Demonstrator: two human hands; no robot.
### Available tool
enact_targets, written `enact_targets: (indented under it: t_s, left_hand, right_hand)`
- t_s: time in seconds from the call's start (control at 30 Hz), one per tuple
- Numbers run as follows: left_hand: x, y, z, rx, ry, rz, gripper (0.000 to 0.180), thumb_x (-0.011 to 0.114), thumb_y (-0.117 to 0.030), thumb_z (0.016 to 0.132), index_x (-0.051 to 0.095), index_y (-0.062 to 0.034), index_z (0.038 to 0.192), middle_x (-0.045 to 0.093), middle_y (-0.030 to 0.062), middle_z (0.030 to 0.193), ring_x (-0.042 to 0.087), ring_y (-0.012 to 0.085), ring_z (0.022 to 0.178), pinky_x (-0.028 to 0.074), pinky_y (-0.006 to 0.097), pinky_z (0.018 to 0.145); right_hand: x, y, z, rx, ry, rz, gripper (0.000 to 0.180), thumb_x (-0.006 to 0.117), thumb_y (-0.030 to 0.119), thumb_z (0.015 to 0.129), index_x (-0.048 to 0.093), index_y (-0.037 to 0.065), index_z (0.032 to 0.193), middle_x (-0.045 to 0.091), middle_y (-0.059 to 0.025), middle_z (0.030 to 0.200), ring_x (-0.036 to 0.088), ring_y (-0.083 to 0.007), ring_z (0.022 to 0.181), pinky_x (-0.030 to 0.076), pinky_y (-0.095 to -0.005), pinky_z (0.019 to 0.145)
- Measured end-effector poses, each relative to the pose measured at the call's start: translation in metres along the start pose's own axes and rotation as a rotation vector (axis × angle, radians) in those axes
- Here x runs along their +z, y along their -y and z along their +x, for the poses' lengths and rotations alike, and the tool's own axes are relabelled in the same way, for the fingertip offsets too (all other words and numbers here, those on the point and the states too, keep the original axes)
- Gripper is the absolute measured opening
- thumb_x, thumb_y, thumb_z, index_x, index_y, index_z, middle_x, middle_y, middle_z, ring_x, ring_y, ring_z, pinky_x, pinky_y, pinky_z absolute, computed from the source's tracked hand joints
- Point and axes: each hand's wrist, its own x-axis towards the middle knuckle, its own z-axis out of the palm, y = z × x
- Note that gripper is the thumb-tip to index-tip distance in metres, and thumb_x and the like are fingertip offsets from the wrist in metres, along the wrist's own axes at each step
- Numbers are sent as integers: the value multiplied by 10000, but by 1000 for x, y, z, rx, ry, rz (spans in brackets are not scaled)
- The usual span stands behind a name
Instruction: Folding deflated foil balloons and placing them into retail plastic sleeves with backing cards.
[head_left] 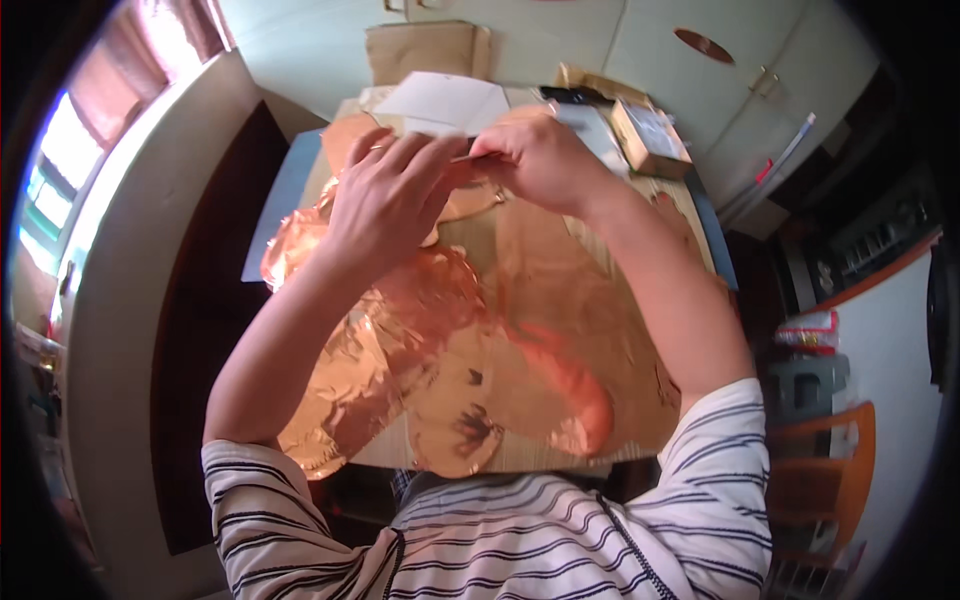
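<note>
Both arms reach forward and inward, elbows set wide. Left forearm (283, 338): bare, angled up to the right. Right forearm (672, 280): bare, angled up to the left. Left hand (388, 195): back uppermost, fingers (408, 155) spread slightly and bent; their tips are blurred, and the grip cannot be determined. Right hand (545, 160): positioned just beside the left, fingers curled inward, thumb and forefinger drawn together in a pinch. Contact between the hands cannot be confirmed. Right wrist (597, 200): nearly in line with its forearm.
</note>
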Motion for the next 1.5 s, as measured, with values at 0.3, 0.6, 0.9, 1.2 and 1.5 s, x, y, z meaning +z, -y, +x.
enact_targets:
  t_s: [0.3,0.6,0.9,1.2,1.5]
  left_hand:
    - [42,-112,-157,57,608,-449,600,778,-338,794,598,-81,1306,537,161,1400,461,346,1377,324,565,1149]
    - [52,-151,-181,-9,565,-590,628,745,-384,825,581,-45,1328,506,190,1438,432,377,1386,303,541,1152]
    - [39,-160,-184,-81,573,-485,535,741,-359,785,598,14,1141,524,207,1334,386,400,1402,258,566,1184]
    - [33,-157,-186,-131,614,-557,492,732,-286,818,614,-29,1220,520,204,1413,415,396,1408,252,584,1186]
    - [23,-124,-166,-262,486,-440,296,695,-204,871,687,-67,1133,650,118,1234,573,297,1260,299,572,1171]
  right_hand:
    - [-96,30,-116,479,-246,-153,178,673,157,898,649,-16,868,626,-172,727,576,-294,639,488,-386,651]
    - [-37,134,-266,-29,-79,-400,237,674,37,792,655,23,1028,676,-83,973,639,-237,787,489,-382,708]
    - [29,159,-330,86,34,-487,203,660,87,801,643,-20,973,634,-101,916,606,-221,760,483,-360,700]
    - [32,159,-337,71,19,-478,168,653,77,798,649,-4,946,625,-95,889,589,-215,761,481,-362,703]
    - [31,157,-340,36,33,-459,190,660,88,794,657,-5,959,649,-115,941,603,-227,812,493,-362,739]
